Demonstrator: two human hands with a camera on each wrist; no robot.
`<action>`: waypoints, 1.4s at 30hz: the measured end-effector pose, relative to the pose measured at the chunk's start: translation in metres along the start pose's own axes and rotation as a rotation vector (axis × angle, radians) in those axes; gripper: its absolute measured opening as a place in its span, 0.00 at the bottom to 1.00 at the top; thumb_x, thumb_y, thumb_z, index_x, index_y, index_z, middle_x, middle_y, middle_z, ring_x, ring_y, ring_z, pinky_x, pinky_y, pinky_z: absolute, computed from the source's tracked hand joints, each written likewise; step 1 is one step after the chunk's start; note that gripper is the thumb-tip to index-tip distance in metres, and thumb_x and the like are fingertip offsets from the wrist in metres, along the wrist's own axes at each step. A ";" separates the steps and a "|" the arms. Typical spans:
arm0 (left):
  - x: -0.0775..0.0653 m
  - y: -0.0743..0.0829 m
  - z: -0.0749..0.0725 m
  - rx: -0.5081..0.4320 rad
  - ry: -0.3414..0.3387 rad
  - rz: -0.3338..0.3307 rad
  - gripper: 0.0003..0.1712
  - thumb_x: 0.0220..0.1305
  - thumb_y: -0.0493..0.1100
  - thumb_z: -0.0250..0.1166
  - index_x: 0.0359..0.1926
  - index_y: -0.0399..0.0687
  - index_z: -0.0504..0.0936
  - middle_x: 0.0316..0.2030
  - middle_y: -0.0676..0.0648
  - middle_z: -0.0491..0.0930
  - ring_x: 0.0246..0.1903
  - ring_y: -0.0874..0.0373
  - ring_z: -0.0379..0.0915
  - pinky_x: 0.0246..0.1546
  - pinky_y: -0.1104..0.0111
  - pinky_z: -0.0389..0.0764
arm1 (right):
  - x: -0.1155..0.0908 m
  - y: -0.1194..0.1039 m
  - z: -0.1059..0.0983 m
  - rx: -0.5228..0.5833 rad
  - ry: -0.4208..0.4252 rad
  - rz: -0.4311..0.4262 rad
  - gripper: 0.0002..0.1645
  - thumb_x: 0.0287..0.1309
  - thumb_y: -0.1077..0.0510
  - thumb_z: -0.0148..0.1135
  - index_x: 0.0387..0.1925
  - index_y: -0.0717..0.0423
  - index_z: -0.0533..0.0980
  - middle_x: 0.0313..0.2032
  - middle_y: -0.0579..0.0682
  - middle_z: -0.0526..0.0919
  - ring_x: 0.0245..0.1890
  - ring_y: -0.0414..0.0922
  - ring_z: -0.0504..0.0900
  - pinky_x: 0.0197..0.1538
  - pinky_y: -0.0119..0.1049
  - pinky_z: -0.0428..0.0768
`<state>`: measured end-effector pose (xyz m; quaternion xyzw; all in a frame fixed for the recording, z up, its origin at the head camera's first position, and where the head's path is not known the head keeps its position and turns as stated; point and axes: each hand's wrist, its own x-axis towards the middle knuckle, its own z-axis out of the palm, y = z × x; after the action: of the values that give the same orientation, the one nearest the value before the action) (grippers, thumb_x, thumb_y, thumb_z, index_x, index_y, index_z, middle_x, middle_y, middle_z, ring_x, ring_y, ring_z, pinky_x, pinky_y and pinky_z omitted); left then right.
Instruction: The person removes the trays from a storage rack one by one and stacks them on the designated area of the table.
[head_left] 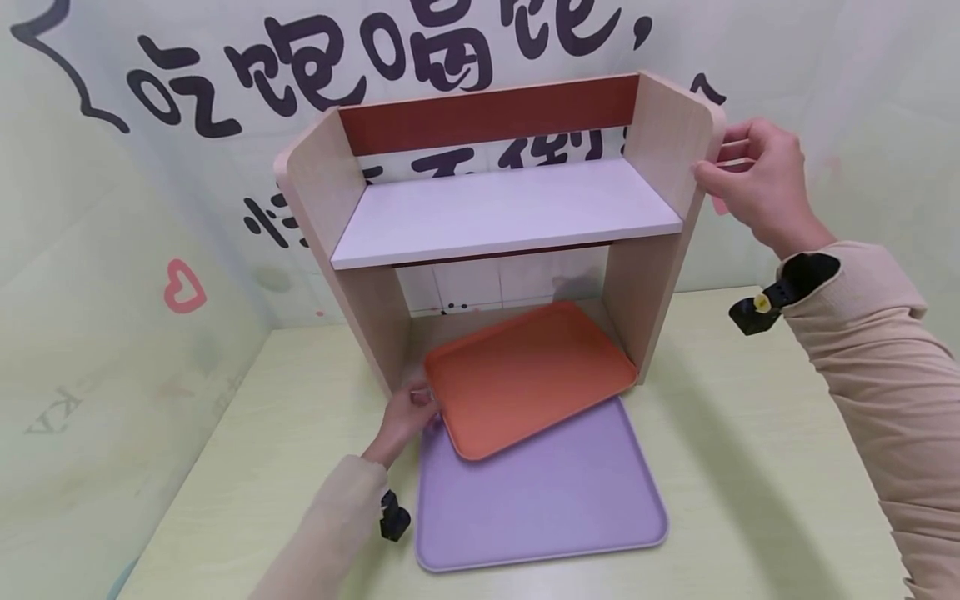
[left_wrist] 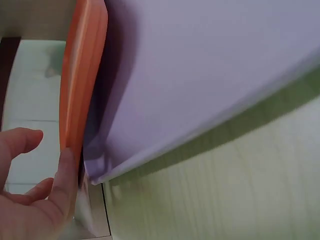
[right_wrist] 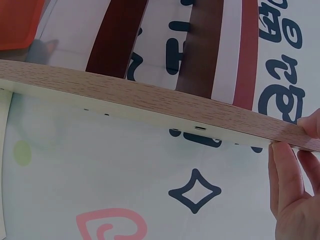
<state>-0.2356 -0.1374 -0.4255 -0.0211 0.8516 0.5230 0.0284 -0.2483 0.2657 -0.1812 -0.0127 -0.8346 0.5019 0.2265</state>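
A two-tier wooden desktop shelf [head_left: 506, 204] stands upright, with a white middle board and reddish-brown back strips. My right hand [head_left: 761, 183] grips the upper edge of its right side panel [right_wrist: 150, 100], thumb on one face and fingers on the other. An orange tray [head_left: 528, 383] lies askew, partly inside the lower compartment and partly over a lavender tray [head_left: 540, 500]. At the orange tray's left edge is my left hand [head_left: 405, 417]. In the left wrist view one finger [left_wrist: 65, 170] touches the orange rim, while the other visible fingers stand apart from it.
Both trays and the shelf are on a pale wood-grain table [head_left: 750, 467]. Behind hangs a light curtain [head_left: 187, 183] printed with dark characters and pink hearts. The lavender tray reaches forward of the shelf.
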 end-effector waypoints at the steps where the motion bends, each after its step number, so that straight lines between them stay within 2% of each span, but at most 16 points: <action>1: 0.003 -0.001 0.001 0.003 0.015 0.010 0.26 0.52 0.35 0.60 0.51 0.26 0.67 0.29 0.36 0.77 0.21 0.52 0.74 0.24 0.64 0.77 | 0.000 0.000 0.000 0.003 -0.001 0.000 0.16 0.50 0.55 0.61 0.41 0.47 0.69 0.42 0.49 0.73 0.34 0.36 0.76 0.37 0.26 0.77; 4: 0.009 -0.004 0.004 0.035 0.055 0.044 0.24 0.51 0.34 0.61 0.48 0.24 0.69 0.29 0.34 0.77 0.22 0.51 0.76 0.24 0.65 0.78 | 0.000 0.000 0.000 0.005 -0.002 0.001 0.16 0.50 0.55 0.61 0.41 0.47 0.69 0.42 0.50 0.73 0.34 0.37 0.76 0.36 0.25 0.77; 7: 0.014 -0.008 0.007 0.105 0.095 0.074 0.22 0.51 0.35 0.62 0.46 0.25 0.70 0.31 0.34 0.78 0.26 0.51 0.76 0.24 0.68 0.78 | 0.000 0.001 0.000 0.000 0.000 0.005 0.16 0.50 0.54 0.61 0.42 0.48 0.69 0.43 0.50 0.72 0.34 0.37 0.76 0.36 0.26 0.77; 10: 0.016 -0.008 0.008 0.158 0.112 0.095 0.22 0.51 0.36 0.62 0.45 0.24 0.70 0.30 0.34 0.77 0.28 0.48 0.76 0.24 0.67 0.78 | 0.000 0.001 0.000 0.002 0.001 0.009 0.17 0.50 0.54 0.61 0.42 0.47 0.69 0.43 0.50 0.72 0.35 0.37 0.76 0.36 0.25 0.77; 13: 0.021 -0.012 0.010 0.151 0.122 0.098 0.24 0.50 0.37 0.63 0.45 0.24 0.69 0.30 0.33 0.77 0.28 0.46 0.76 0.24 0.64 0.78 | 0.001 0.001 0.000 0.019 -0.001 0.006 0.15 0.49 0.55 0.61 0.41 0.47 0.69 0.41 0.49 0.73 0.33 0.37 0.76 0.32 0.23 0.77; 15: 0.026 -0.018 0.009 0.125 0.119 0.156 0.24 0.50 0.39 0.63 0.46 0.26 0.70 0.30 0.34 0.77 0.28 0.47 0.76 0.24 0.64 0.78 | 0.000 0.001 0.000 0.028 -0.001 0.001 0.14 0.49 0.56 0.61 0.39 0.47 0.69 0.40 0.49 0.73 0.32 0.36 0.76 0.29 0.21 0.76; 18: 0.061 -0.070 0.015 0.087 0.160 0.313 0.23 0.48 0.45 0.64 0.41 0.32 0.74 0.24 0.42 0.78 0.21 0.55 0.74 0.18 0.70 0.75 | 0.000 0.000 0.000 0.036 -0.001 -0.005 0.14 0.49 0.56 0.61 0.38 0.47 0.69 0.39 0.48 0.73 0.32 0.36 0.76 0.28 0.20 0.75; 20: 0.070 -0.084 0.016 0.088 0.162 0.348 0.22 0.47 0.45 0.65 0.40 0.33 0.76 0.22 0.44 0.77 0.20 0.57 0.73 0.17 0.70 0.73 | -0.001 0.000 0.001 0.034 0.000 -0.006 0.14 0.49 0.56 0.61 0.38 0.47 0.69 0.39 0.48 0.73 0.32 0.36 0.76 0.28 0.20 0.75; 22: 0.074 -0.090 0.018 0.103 0.187 0.330 0.21 0.45 0.44 0.65 0.37 0.32 0.76 0.20 0.44 0.76 0.18 0.56 0.71 0.14 0.69 0.72 | -0.001 -0.001 0.001 0.033 0.001 -0.005 0.14 0.49 0.56 0.61 0.38 0.47 0.69 0.39 0.48 0.73 0.32 0.36 0.76 0.29 0.21 0.76; 25: 0.039 -0.041 0.011 0.165 0.160 0.202 0.20 0.46 0.37 0.64 0.40 0.25 0.74 0.24 0.37 0.76 0.22 0.50 0.72 0.19 0.66 0.74 | -0.001 0.000 0.001 0.028 0.003 -0.004 0.14 0.49 0.56 0.61 0.39 0.47 0.69 0.39 0.48 0.73 0.32 0.36 0.76 0.30 0.22 0.76; 28: 0.016 -0.014 0.008 0.191 0.152 0.150 0.20 0.47 0.34 0.63 0.41 0.23 0.73 0.26 0.37 0.76 0.23 0.51 0.72 0.20 0.69 0.75 | -0.001 0.000 0.001 0.024 0.006 -0.006 0.14 0.49 0.56 0.61 0.39 0.47 0.69 0.39 0.48 0.73 0.32 0.35 0.76 0.32 0.22 0.76; 29: 0.012 -0.011 0.007 0.195 0.145 0.136 0.20 0.47 0.34 0.63 0.41 0.23 0.73 0.27 0.36 0.76 0.24 0.51 0.73 0.21 0.69 0.75 | -0.001 0.000 0.001 0.025 0.006 -0.006 0.14 0.49 0.56 0.61 0.39 0.47 0.69 0.39 0.48 0.74 0.31 0.35 0.76 0.32 0.22 0.76; 34: 0.006 -0.013 0.008 0.150 0.149 0.089 0.21 0.47 0.34 0.64 0.43 0.26 0.74 0.27 0.38 0.78 0.24 0.53 0.75 0.22 0.68 0.77 | -0.001 0.000 0.001 0.032 0.004 -0.008 0.13 0.49 0.56 0.62 0.38 0.47 0.70 0.38 0.47 0.74 0.31 0.35 0.76 0.29 0.21 0.76; 42: -0.008 -0.013 0.007 0.099 0.129 0.071 0.23 0.46 0.34 0.66 0.44 0.26 0.73 0.25 0.39 0.79 0.19 0.56 0.76 0.23 0.70 0.77 | -0.001 0.001 0.001 0.024 0.003 -0.006 0.14 0.49 0.56 0.61 0.39 0.46 0.69 0.39 0.47 0.73 0.32 0.36 0.76 0.34 0.23 0.77</action>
<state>-0.2269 -0.1370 -0.4396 -0.0230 0.8766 0.4787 -0.0440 -0.2478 0.2653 -0.1827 -0.0080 -0.8281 0.5114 0.2294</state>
